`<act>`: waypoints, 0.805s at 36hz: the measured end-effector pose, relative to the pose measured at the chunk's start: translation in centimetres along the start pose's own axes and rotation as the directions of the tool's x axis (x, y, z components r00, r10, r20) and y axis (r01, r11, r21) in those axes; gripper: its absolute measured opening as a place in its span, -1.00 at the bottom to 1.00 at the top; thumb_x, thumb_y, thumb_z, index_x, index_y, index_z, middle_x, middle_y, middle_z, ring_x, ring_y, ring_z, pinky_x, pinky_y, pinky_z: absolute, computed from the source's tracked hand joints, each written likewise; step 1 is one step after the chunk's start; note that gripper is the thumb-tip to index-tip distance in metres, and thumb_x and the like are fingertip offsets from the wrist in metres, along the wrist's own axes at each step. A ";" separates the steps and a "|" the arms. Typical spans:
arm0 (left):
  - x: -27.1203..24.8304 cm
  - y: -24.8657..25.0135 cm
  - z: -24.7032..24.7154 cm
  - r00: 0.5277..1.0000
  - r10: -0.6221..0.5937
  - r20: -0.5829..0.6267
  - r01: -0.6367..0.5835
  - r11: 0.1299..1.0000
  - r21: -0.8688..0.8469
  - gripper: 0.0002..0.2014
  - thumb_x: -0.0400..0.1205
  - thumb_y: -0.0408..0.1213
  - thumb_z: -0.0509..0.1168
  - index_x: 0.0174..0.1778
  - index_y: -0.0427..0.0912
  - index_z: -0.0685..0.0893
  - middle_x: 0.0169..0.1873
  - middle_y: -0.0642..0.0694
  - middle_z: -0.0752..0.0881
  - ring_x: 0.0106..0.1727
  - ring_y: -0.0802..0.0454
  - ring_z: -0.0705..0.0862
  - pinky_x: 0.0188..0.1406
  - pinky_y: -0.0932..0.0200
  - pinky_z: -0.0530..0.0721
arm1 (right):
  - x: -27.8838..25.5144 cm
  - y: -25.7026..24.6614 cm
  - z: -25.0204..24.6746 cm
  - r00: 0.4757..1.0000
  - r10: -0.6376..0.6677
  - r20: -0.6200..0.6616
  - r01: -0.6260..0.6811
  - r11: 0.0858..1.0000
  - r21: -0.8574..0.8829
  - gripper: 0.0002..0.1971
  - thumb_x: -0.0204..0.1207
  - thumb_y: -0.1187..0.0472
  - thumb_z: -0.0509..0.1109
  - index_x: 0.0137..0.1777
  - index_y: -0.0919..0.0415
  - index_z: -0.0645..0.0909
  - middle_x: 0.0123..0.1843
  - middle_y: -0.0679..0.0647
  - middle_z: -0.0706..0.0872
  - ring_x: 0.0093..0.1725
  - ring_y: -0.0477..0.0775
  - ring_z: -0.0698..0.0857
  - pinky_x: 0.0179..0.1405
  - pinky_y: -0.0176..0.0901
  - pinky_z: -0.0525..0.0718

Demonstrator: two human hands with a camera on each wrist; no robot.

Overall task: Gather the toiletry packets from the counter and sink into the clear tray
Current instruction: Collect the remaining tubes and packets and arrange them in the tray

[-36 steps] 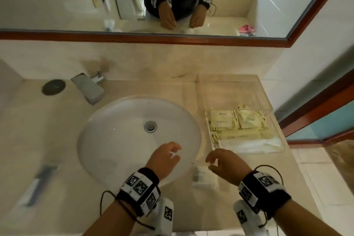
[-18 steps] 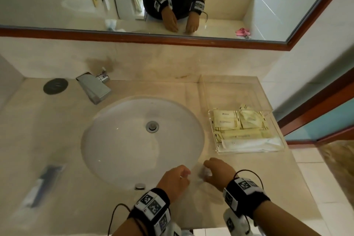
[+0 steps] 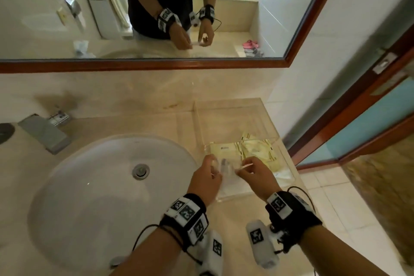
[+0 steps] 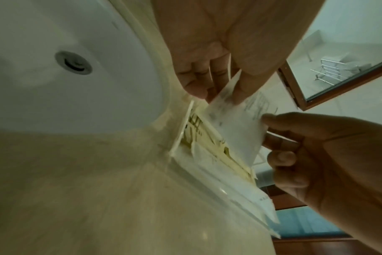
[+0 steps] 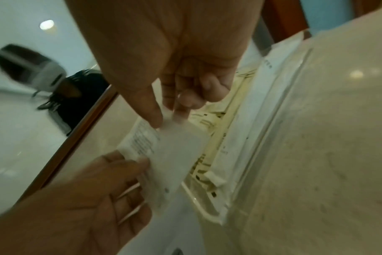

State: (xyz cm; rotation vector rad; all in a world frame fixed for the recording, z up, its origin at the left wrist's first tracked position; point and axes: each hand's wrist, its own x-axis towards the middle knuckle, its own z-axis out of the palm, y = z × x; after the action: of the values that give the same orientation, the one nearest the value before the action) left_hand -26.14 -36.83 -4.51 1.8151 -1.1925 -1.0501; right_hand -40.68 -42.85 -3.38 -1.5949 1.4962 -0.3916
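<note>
A small translucent white packet [image 3: 226, 167] hangs between both hands, just above the near end of the clear tray [image 3: 237, 106]. My left hand [image 3: 214, 169] pinches its left edge and my right hand [image 3: 243, 167] pinches its right edge. The left wrist view shows my left fingers [image 4: 240, 93] on the packet [image 4: 236, 124], with the right hand [image 4: 316, 146] at its far side. In the right wrist view, thumb and fingers [image 5: 150, 113] pinch the packet [image 5: 177, 151] above the tray rim [image 5: 207, 212]. Several yellow and white packets [image 3: 257, 152] lie in the tray.
The white sink basin [image 3: 100, 186] lies left of the tray, with a grey faucet [image 3: 44, 134] behind it. A dark round fitting [image 3: 5, 132] sits at the far left. The counter ends just right of the tray, by a wooden door frame [image 3: 358, 123]. A mirror spans the back wall.
Both hands closed on the packet lying on the counter by the sink's front right rim, lifted it, and carried it forward and right over the tray.
</note>
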 end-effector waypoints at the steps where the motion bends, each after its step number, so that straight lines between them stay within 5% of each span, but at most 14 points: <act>1: 0.9 0.1 0.3 0.999 -0.003 0.041 0.001 0.999 0.041 -0.57 0.64 -0.32 0.14 0.45 -0.01 0.37 -0.10 -0.07 0.65 -0.06 -0.03 0.63 -0.08 0.24 0.53 | 0.6 0.2 -0.4 0.999 0.038 -0.009 -0.038 0.997 0.062 -0.76 0.44 0.17 0.47 0.04 0.12 0.51 -0.20 0.09 0.64 -0.16 0.08 0.60 -0.26 -0.22 0.49; 4: 3.4 0.3 1.3 0.982 0.024 0.187 -0.061 0.979 0.194 -0.49 0.67 -0.34 0.04 0.57 -0.01 0.28 0.42 -0.13 0.53 0.43 -0.05 0.50 0.44 0.16 0.41 | 2.3 0.8 -1.1 0.998 0.048 -0.046 -0.044 0.995 0.088 -0.71 0.43 0.21 0.47 0.10 0.05 0.50 -0.25 0.08 0.62 -0.20 0.06 0.60 -0.29 -0.28 0.49; 5: 4.1 0.5 1.7 0.977 0.028 0.212 -0.080 0.967 0.240 -0.49 0.67 -0.33 0.03 0.57 0.01 0.28 0.44 -0.16 0.50 0.46 -0.08 0.47 0.48 0.13 0.38 | 2.7 0.9 -1.3 0.998 0.037 -0.053 -0.034 0.998 0.044 -0.76 0.44 0.22 0.46 0.05 0.03 0.51 -0.26 0.07 0.62 -0.22 0.05 0.59 -0.31 -0.33 0.48; 7: 5.4 0.6 2.3 0.977 0.023 0.212 -0.089 0.948 0.306 -0.51 0.67 -0.32 0.03 0.55 0.06 0.31 0.33 -0.18 0.55 0.38 -0.13 0.52 0.45 0.05 0.45 | 3.5 1.3 -1.3 0.998 0.014 -0.065 -0.019 0.997 -0.069 -0.89 0.45 0.24 0.42 -0.15 0.04 0.54 -0.28 0.05 0.63 -0.22 0.06 0.59 -0.35 -0.37 0.45; 10: 6.3 0.4 2.8 0.986 0.052 0.160 -0.116 0.900 0.420 -0.52 0.65 -0.31 0.09 0.50 0.10 0.38 0.32 -0.10 0.53 0.35 -0.10 0.51 0.38 -0.03 0.50 | 4.6 2.3 -0.7 0.993 0.077 -0.090 -0.088 0.988 -0.128 -0.80 0.42 0.29 0.38 -0.38 0.05 0.51 -0.24 0.13 0.74 -0.18 0.15 0.67 -0.27 -0.19 0.55; 13: 6.5 -0.1 3.2 0.990 0.077 0.118 -0.126 0.860 0.494 -0.57 0.61 -0.31 0.16 0.40 0.11 0.46 0.35 -0.01 0.46 0.37 -0.05 0.47 0.36 0.03 0.44 | 5.7 3.1 -0.1 0.978 0.168 -0.123 -0.184 0.974 -0.130 -0.83 0.41 0.30 0.34 -0.39 0.14 0.53 -0.19 0.22 0.77 -0.12 0.24 0.73 -0.14 -0.08 0.64; 18: 5.4 -1.3 3.4 0.988 0.106 0.109 -0.151 0.793 0.591 -0.62 0.58 -0.29 0.20 0.30 0.12 0.52 0.29 0.05 0.46 0.35 -0.02 0.44 0.35 0.04 0.39 | 6.0 3.4 1.0 0.980 0.178 -0.087 -0.196 0.940 -0.279 -0.64 0.48 0.09 0.37 -0.46 0.10 0.32 -0.33 0.07 0.54 -0.25 0.11 0.52 -0.28 -0.19 0.44; 26: 5.6 -1.8 3.5 0.987 0.082 0.138 -0.152 0.760 0.633 -0.65 0.60 -0.32 0.17 0.24 0.16 0.53 0.28 0.09 0.49 0.36 0.01 0.43 0.31 0.01 0.31 | 6.2 2.9 1.7 0.987 0.159 -0.037 -0.159 0.891 -0.425 -0.81 0.49 0.11 0.35 -0.11 0.19 0.41 -0.07 0.21 0.60 -0.01 0.22 0.63 -0.17 -0.14 0.42; 29: 5.5 -1.7 3.3 0.985 0.085 0.150 -0.161 0.759 0.631 -0.64 0.59 -0.33 0.17 0.25 0.15 0.53 0.30 0.09 0.49 0.36 0.01 0.43 0.31 0.01 0.30 | 5.9 2.8 1.5 0.986 0.147 -0.083 -0.169 0.894 -0.416 -0.62 0.51 0.07 0.36 0.18 0.34 0.48 0.18 0.29 0.60 0.10 0.24 0.61 -0.14 -0.17 0.37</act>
State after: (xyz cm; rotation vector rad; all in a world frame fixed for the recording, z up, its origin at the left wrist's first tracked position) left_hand -27.19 -41.88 -8.76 2.1537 -1.8886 -0.7095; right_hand -40.01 -47.35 -8.31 -1.7833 1.8249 -0.0085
